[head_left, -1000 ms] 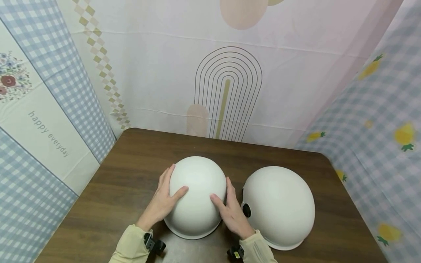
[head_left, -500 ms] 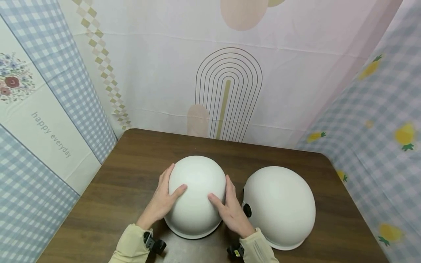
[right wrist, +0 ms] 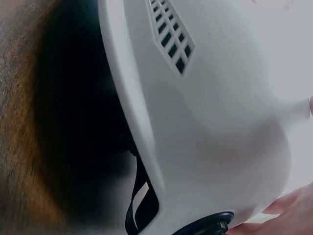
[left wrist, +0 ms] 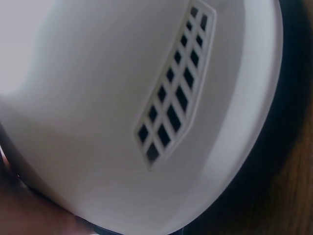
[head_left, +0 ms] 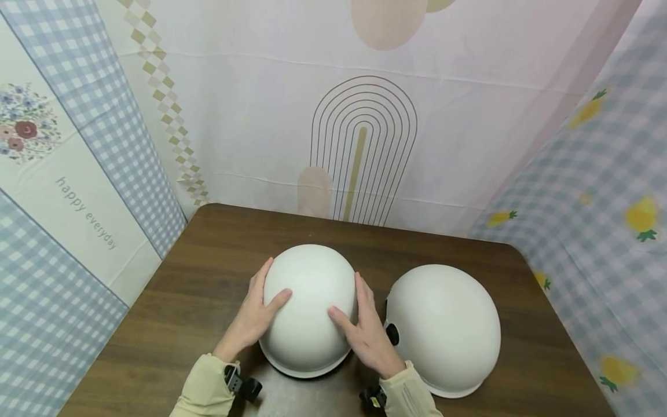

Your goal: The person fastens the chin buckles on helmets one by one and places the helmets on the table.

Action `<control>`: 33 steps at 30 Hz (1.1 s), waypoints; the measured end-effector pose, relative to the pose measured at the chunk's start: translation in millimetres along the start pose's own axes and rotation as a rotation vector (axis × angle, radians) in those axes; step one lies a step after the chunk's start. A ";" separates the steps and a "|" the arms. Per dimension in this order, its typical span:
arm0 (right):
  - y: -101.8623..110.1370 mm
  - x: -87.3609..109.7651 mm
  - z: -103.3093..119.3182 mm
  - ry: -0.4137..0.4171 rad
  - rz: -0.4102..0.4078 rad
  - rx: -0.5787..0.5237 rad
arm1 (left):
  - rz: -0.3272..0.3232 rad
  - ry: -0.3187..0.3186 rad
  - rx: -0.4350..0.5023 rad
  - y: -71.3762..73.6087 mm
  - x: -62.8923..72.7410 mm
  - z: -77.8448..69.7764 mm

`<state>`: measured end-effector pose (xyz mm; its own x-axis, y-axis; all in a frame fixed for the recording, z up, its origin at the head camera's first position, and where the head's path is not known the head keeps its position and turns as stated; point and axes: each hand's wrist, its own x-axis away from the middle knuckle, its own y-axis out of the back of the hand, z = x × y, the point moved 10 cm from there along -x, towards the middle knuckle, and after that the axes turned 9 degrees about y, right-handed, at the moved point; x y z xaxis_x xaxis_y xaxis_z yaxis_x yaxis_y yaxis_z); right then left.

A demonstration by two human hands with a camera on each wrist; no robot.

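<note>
A white helmet [head_left: 311, 324], dome up, stands on the dark wooden table with both hands on it. My left hand [head_left: 253, 318] holds its left side, thumb lying on the dome. My right hand [head_left: 371, 336] grips the opposite side, its thumb also on the dome and its fingers along the shell. Diamond-shaped vents [left wrist: 171, 90] show in the shell in the left wrist view. In the right wrist view a black strap [right wrist: 142, 200] hangs under the rim, close to a round black fitting [right wrist: 208, 225]. The helmet's inside is hidden.
A second white helmet [head_left: 445, 327], with a round black fitting on its left side, stands just right of my right hand. The table [head_left: 167, 307] ends at a patterned cloth wall [head_left: 250, 127] behind, with checked cloths at both sides.
The held helmet and both hands have shifted slightly left and upward in the head view. The grip looks the same, and the second helmet stays in place.
</note>
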<state>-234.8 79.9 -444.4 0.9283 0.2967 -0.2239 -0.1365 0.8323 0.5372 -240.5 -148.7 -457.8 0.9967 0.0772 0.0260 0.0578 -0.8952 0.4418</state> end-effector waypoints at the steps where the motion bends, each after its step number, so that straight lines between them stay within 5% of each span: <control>1: 0.3 -0.1 0.8 0.003 -0.005 0.004 | 0.000 -0.001 0.001 0.5 -0.2 -0.3; 33: 6.7 -6.5 38.2 0.146 -0.058 0.144 | -0.044 0.004 0.163 13.3 4.2 -1.9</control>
<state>-228.5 65.7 -408.3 0.8720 0.3238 -0.3671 -0.0240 0.7774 0.6286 -235.6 -159.4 -450.1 0.9928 0.1195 0.0131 0.1105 -0.9502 0.2913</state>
